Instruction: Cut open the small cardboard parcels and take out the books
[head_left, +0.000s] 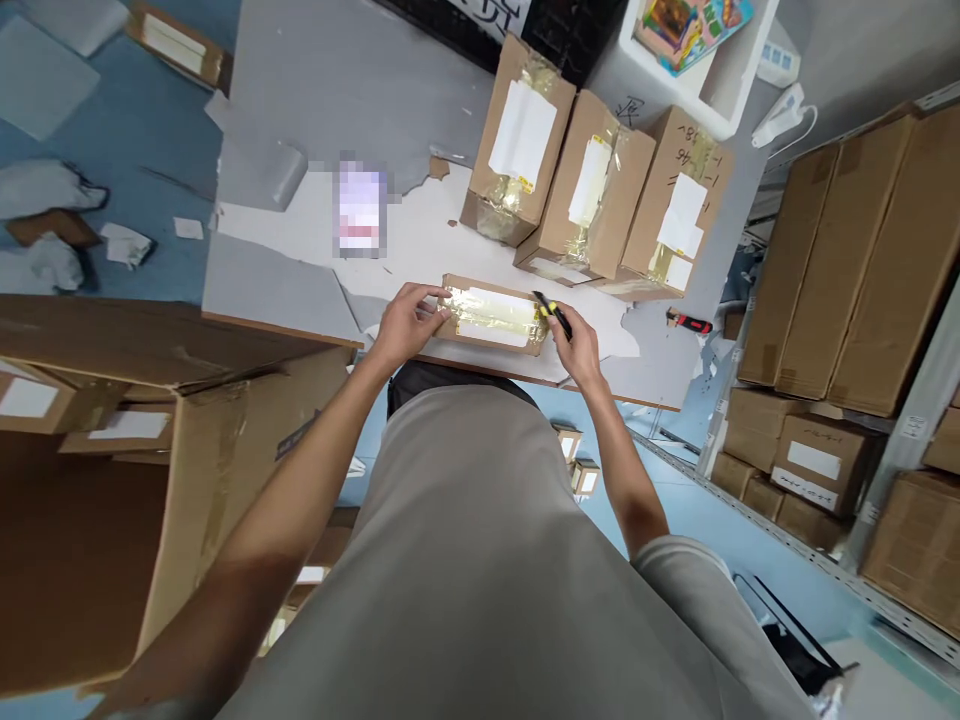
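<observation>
A small cardboard box [491,316] lies near the front edge of the table, with a white label and shiny clear tape over its top. Its left end is gripped by my left hand [409,322], fingertips on the top and side. My right hand [576,345] is closed round a black and yellow utility knife [553,314], whose tip points at the box's right end. Whether the blade touches the tape I cannot make out. Behind stand three larger taped cardboard boxes [585,190] with white labels.
A red and black cutter [690,322] lies on the table [292,290] at right. A white bin [720,100] holds colourful packs at the back. A big open carton [225,430] stands at left. Shelves with cardboard boxes [832,270] line the right. Scraps litter the blue floor.
</observation>
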